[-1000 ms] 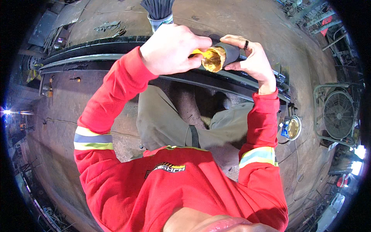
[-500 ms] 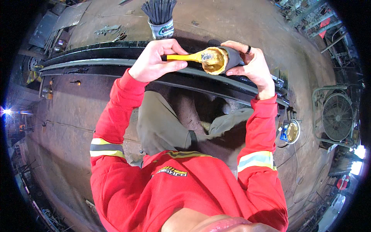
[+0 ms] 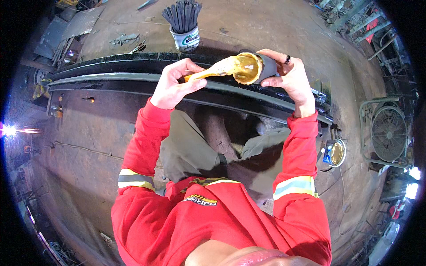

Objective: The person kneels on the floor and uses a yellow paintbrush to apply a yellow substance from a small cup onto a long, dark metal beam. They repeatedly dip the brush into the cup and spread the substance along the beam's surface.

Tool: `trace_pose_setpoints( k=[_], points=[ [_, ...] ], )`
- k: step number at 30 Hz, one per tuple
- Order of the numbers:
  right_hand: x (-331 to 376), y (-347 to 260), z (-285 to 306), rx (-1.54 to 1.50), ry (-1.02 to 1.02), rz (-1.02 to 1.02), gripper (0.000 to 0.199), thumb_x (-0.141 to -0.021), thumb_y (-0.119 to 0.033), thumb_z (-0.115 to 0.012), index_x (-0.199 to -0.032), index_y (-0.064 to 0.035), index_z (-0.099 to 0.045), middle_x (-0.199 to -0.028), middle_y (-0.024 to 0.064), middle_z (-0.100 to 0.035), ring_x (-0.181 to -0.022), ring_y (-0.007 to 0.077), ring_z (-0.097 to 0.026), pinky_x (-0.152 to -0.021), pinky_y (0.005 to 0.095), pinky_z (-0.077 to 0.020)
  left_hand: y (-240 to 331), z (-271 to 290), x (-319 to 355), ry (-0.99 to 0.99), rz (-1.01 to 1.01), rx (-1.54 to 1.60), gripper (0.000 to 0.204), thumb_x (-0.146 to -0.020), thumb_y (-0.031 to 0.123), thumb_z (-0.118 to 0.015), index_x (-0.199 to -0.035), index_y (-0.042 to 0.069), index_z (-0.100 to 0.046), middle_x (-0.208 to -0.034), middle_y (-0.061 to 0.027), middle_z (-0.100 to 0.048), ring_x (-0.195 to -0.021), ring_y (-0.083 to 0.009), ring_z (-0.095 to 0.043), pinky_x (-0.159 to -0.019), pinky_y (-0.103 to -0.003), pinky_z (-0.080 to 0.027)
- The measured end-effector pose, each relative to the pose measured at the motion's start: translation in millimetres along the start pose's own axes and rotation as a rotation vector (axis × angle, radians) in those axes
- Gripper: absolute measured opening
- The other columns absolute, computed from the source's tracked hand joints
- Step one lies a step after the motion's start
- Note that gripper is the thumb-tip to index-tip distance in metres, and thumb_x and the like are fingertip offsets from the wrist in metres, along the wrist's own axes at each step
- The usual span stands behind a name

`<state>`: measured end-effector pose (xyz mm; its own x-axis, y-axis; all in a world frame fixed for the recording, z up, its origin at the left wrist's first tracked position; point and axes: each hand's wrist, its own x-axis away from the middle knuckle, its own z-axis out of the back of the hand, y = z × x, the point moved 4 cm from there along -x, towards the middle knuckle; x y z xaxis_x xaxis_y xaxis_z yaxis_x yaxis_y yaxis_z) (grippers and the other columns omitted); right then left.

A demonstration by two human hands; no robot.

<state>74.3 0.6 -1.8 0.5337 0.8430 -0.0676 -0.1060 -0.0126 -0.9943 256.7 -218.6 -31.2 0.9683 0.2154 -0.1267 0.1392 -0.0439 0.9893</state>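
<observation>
My left hand (image 3: 174,84) pinches the handle of a yellow tool (image 3: 217,69). Its far end is coated in tan paste, which hides whether it is a brush or a spatula. That end reaches to the mouth of a dark grey cup (image 3: 268,67), tilted so its opening faces left. Glossy yellow-brown paste (image 3: 249,66) lines the inside and crusts the rim. From the right, my right hand (image 3: 290,80) wraps fingers and thumb around the cup's body. Both hands are raised above long dark steel beams (image 3: 124,76).
Beyond the beams stands a white bucket (image 3: 186,41) packed with dark strips. A shallow round tin (image 3: 338,152) with yellowish contents lies at right, beside a blue object. Farther right is a large floor fan (image 3: 388,134). A bright light (image 3: 9,130) glares at far left.
My left hand has dropped slightly, and the tool is now angled up toward the cup. Its paste-coated side faces me, where a grey patch showed before. The cup remains in my right hand.
</observation>
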Motion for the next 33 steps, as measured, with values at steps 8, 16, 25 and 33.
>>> trace_pose_setpoints(
  k=[8, 16, 25, 33],
  points=[
    [-1, -1, 2, -0.03, 0.11, -0.017, 0.065, -0.062, 0.004, -0.084, -0.123, -0.0014, -0.062, -0.111, 0.0075, -0.067, -0.096, 0.0145, -0.062, -0.091, 0.0305, -0.0497, -11, -5, -3, 0.071, 0.039, 0.374, 0.016, -0.088, 0.008, -0.069, -0.101, 0.001, -0.061, -0.072, 0.0032, -0.053, -0.054, -0.0012, -0.038, -0.046, -0.019, -0.026],
    [-2, -2, 13, -0.039, 0.212, -0.009, 0.064, -0.064, 0.003, -0.084, -0.124, 0.0011, -0.06, -0.111, 0.0106, -0.067, -0.098, 0.0156, -0.063, -0.089, 0.0299, -0.0508, 15, -6, -12, 0.176, -0.097, 0.054, 0.012, -0.093, 0.009, -0.062, -0.1, -0.001, -0.061, -0.073, 0.0034, -0.053, -0.056, -0.0012, -0.04, -0.049, -0.018, -0.031],
    [-10, 3, 12, -0.06, 0.264, 0.0, 0.064, -0.064, -0.003, -0.087, -0.122, 0.0013, -0.061, -0.109, 0.0115, -0.067, -0.098, 0.0165, -0.064, -0.089, 0.0301, -0.0513, 42, -5, -27, 0.222, -0.281, 0.019, 0.013, -0.095, 0.007, -0.059, -0.1, -0.005, -0.062, -0.072, 0.0, -0.056, -0.057, -0.0038, -0.045, -0.05, -0.019, -0.036],
    [-13, 18, 15, -0.174, 0.345, 0.091, 0.064, -0.064, -0.006, -0.088, -0.121, 0.0039, -0.061, -0.11, 0.0126, -0.066, -0.102, 0.0188, -0.063, -0.091, 0.0316, -0.0509, 82, -15, -47, 0.11, -0.113, 0.013, 0.018, -0.094, 0.009, -0.059, -0.109, 0.002, -0.053, -0.067, 0.0029, -0.051, -0.052, -0.001, -0.038, -0.045, -0.018, -0.028]
  ],
)
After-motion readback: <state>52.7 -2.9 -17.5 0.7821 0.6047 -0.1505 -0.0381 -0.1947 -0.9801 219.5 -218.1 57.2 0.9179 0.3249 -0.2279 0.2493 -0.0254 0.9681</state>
